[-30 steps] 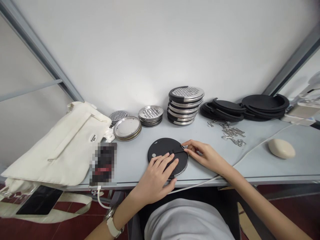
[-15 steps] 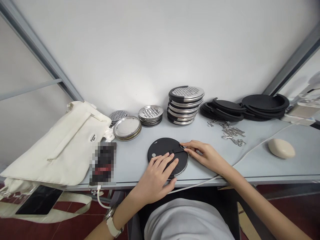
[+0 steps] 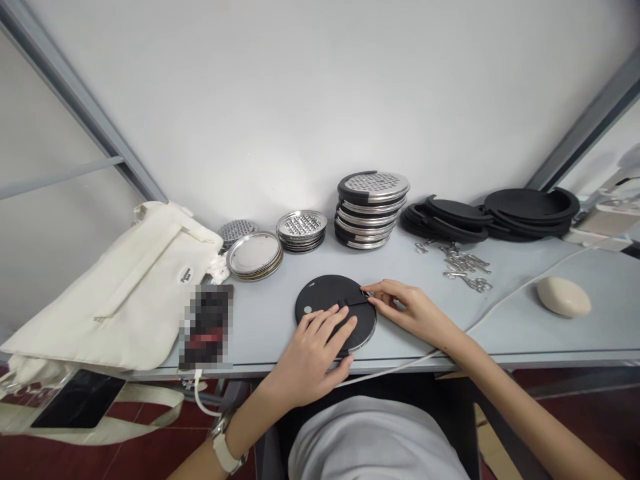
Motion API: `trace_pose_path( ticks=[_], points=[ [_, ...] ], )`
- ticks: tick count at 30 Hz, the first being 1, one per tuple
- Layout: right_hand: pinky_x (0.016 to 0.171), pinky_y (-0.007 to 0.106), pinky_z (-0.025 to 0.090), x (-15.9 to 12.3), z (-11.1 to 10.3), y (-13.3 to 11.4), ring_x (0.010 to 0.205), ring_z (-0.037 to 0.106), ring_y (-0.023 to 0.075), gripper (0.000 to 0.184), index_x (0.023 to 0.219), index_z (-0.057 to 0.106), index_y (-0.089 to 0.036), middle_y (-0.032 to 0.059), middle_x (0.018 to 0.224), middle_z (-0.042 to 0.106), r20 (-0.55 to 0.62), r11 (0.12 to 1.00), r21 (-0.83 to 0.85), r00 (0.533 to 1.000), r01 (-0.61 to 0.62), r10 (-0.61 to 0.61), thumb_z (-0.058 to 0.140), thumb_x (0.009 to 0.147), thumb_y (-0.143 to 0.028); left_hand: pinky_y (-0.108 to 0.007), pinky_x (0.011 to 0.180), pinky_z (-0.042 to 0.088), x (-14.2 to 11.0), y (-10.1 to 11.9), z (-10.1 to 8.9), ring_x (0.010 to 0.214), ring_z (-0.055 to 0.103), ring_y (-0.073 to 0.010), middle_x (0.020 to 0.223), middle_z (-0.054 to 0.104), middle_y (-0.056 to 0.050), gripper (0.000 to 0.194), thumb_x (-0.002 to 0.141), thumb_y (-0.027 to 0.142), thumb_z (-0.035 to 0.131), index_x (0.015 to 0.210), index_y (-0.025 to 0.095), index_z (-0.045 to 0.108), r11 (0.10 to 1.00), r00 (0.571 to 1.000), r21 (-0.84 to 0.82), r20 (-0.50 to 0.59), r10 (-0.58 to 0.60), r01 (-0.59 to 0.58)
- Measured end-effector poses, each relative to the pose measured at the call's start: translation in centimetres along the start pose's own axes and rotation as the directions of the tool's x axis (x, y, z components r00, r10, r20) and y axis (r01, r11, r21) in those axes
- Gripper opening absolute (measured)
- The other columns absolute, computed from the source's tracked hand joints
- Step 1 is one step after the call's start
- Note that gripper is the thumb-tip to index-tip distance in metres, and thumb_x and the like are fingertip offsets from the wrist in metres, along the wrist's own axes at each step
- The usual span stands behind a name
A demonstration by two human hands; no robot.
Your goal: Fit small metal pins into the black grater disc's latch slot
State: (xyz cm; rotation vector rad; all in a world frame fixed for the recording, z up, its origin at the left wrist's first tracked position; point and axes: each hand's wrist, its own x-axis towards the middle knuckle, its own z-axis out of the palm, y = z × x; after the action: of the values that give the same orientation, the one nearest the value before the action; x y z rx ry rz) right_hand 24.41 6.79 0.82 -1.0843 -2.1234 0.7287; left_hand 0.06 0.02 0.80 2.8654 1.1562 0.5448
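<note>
A round black disc [image 3: 320, 293] with a shiny metal rim at its lower right lies flat near the table's front edge. My left hand [image 3: 323, 347] rests on its lower part, fingers stretched and spread, the thumb at the near edge. At the disc's right edge, my right hand [image 3: 400, 303] pinches a small metal clip [image 3: 365, 293] between thumb and forefinger, at the end of a narrow slot. The fingertips partly cover the clip. Similar metal clips [image 3: 463, 263] lie in a loose heap behind my right hand.
Along the wall stand grater plates [image 3: 301, 227], plain metal discs [image 3: 254, 255], a tall stack of black-rimmed graters [image 3: 371, 210] and black round covers [image 3: 530, 213]. A white bag [image 3: 115, 287] and a blurred-out device [image 3: 206, 327] sit left. A cable [image 3: 515, 293] passes a cream case [image 3: 563, 297].
The clip and my right fingertips have shifted very slightly left, toward the slot in the disc. My left hand and the disc have stayed in place.
</note>
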Motion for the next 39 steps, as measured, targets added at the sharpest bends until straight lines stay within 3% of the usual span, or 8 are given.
trace_pose_path(
  ticks=[10,39],
  points=[
    [0.061,0.028,0.044,0.07,0.05,-0.04,0.063,0.052,0.0154,0.028,0.110,0.063,-0.017,0.0004,0.069,0.057,-0.002,1.000,0.013,1.000,-0.005,0.005,0.049,0.095,-0.036,-0.045,0.109,0.033,-0.04,-0.01,0.08,0.138,0.033,-0.0253,0.146,0.043,-0.012,0.053,0.093,0.028,0.048,0.143,0.016,0.038,1.000,1.000,0.006,0.001,0.006,-0.006],
    [0.059,0.025,0.040,-0.02,0.09,-0.24,0.060,0.048,0.0140,0.025,0.109,0.059,-0.017,-0.0025,0.067,0.050,0.014,0.999,0.047,1.000,-0.021,0.020,0.049,0.095,-0.035,-0.045,0.110,0.030,-0.07,-0.01,0.11,0.139,0.031,-0.0247,0.148,0.040,-0.010,0.052,0.094,0.029,0.047,0.143,0.015,0.038,1.000,1.000,0.010,0.021,-0.002,0.002]
  ],
)
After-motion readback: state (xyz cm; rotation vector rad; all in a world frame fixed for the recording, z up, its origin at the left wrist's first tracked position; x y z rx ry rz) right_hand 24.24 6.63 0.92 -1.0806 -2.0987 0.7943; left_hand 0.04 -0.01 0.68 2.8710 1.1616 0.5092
